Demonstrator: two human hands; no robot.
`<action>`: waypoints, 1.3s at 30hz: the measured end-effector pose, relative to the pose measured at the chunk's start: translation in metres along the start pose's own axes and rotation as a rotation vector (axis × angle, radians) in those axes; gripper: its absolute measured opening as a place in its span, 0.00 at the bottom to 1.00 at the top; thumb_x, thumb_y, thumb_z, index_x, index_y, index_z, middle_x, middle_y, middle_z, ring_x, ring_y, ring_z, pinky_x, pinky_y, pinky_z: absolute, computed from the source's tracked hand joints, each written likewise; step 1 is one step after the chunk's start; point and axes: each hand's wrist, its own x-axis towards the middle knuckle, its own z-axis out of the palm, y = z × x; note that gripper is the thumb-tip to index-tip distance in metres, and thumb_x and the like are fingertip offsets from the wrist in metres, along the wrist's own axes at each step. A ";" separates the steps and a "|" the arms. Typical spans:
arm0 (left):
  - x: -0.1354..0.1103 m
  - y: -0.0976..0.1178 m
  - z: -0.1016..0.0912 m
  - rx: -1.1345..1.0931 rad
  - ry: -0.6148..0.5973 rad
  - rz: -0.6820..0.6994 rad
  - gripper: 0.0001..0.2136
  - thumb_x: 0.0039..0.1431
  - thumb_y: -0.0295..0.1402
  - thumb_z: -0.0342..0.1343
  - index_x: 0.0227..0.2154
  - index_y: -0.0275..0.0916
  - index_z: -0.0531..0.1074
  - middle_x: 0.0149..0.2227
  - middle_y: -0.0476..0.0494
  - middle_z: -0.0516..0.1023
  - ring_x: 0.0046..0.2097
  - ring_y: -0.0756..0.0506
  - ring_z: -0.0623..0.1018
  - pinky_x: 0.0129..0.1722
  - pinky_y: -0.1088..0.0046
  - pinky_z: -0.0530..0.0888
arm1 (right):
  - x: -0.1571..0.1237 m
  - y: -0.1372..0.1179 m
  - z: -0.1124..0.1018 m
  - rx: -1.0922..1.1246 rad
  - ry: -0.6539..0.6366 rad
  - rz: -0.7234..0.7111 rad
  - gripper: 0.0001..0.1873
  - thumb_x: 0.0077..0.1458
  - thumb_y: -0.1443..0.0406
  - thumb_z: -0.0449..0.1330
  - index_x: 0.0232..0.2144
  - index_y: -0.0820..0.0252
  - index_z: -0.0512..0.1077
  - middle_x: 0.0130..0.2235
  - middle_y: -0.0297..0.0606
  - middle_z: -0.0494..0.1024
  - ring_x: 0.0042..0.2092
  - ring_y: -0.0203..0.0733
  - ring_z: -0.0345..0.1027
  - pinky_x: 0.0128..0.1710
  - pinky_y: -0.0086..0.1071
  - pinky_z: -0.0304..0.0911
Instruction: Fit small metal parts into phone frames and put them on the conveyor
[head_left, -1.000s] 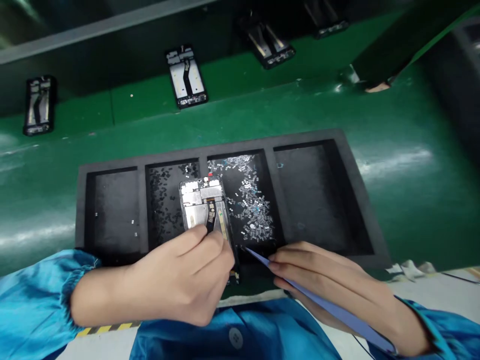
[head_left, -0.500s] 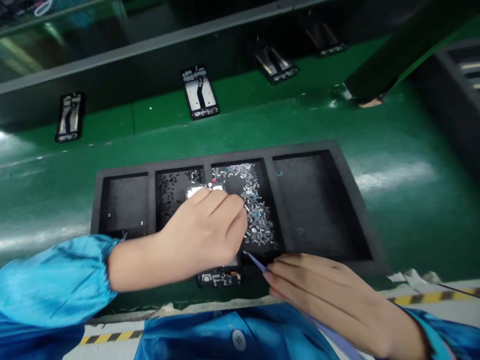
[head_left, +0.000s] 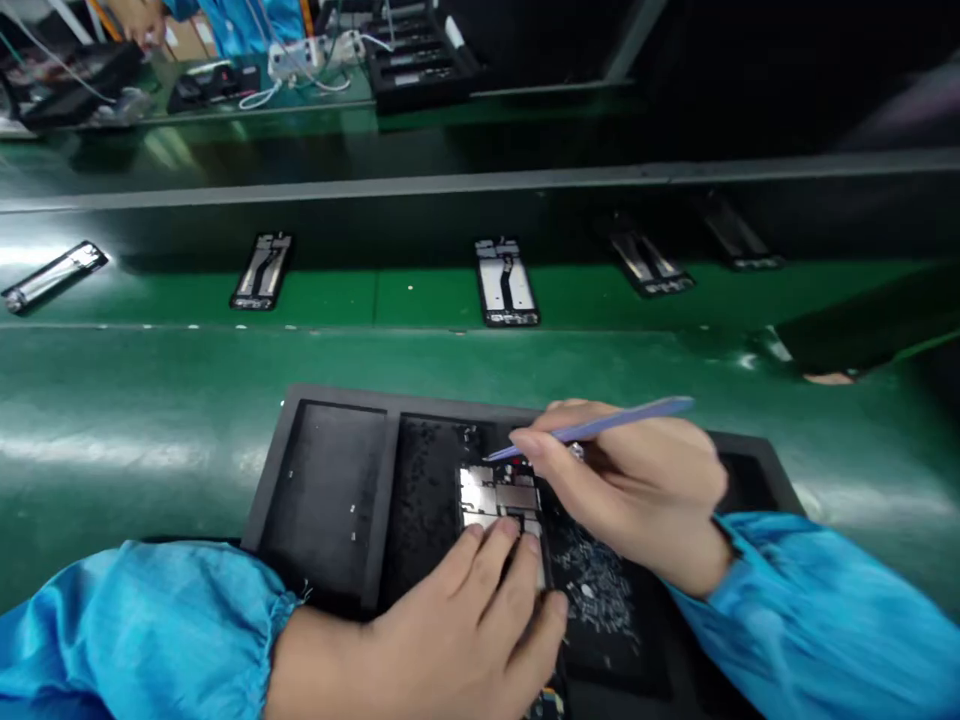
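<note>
An opened phone (head_left: 480,497) with silver shields on its board lies over the compartmented black tray (head_left: 381,500). My left hand (head_left: 465,625) is laid across the phone's middle, holding it, and hides much of its lower part. In my right hand (head_left: 637,490) is a pair of purple tweezers (head_left: 600,424), gripped between thumb and fingers. Their tip is close to the phone's top edge; whether it touches cannot be made out. Many small silvery pieces (head_left: 596,585) lie in the compartment right of the phone, and small dark bits (head_left: 420,480) in the one on its left.
Beyond the tray, several opened phones, among them a white-backed one (head_left: 507,285), lie along the green bench (head_left: 187,380). A dark post (head_left: 847,335) rises at right. Farther back are a power strip (head_left: 296,58), a black rack (head_left: 416,60) and another person's hand (head_left: 139,20).
The view has tilted up and turned left. My right hand has brought the tweezers from the tray's lower right to the phone's top. My left hand has slid down the phone, fingers now extended.
</note>
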 end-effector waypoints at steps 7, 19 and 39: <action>-0.001 0.004 0.020 0.009 0.186 -0.048 0.20 0.70 0.39 0.54 0.59 0.32 0.71 0.57 0.28 0.77 0.55 0.33 0.79 0.58 0.50 0.70 | -0.006 0.012 0.023 0.029 -0.125 -0.059 0.09 0.63 0.69 0.61 0.28 0.57 0.73 0.22 0.31 0.77 0.22 0.36 0.71 0.22 0.29 0.68; 0.000 0.007 0.028 0.033 0.229 -0.074 0.23 0.73 0.46 0.50 0.59 0.33 0.70 0.57 0.31 0.78 0.55 0.36 0.80 0.57 0.53 0.74 | -0.005 0.015 0.018 0.090 -0.230 -0.074 0.08 0.62 0.71 0.61 0.31 0.56 0.74 0.22 0.31 0.77 0.22 0.37 0.71 0.22 0.30 0.70; -0.003 0.013 0.037 0.052 0.287 -0.131 0.18 0.72 0.38 0.52 0.60 0.37 0.69 0.57 0.37 0.78 0.56 0.39 0.79 0.58 0.57 0.75 | -0.019 0.033 0.013 0.194 -0.016 0.168 0.09 0.61 0.72 0.62 0.42 0.56 0.78 0.33 0.36 0.80 0.31 0.39 0.74 0.28 0.32 0.70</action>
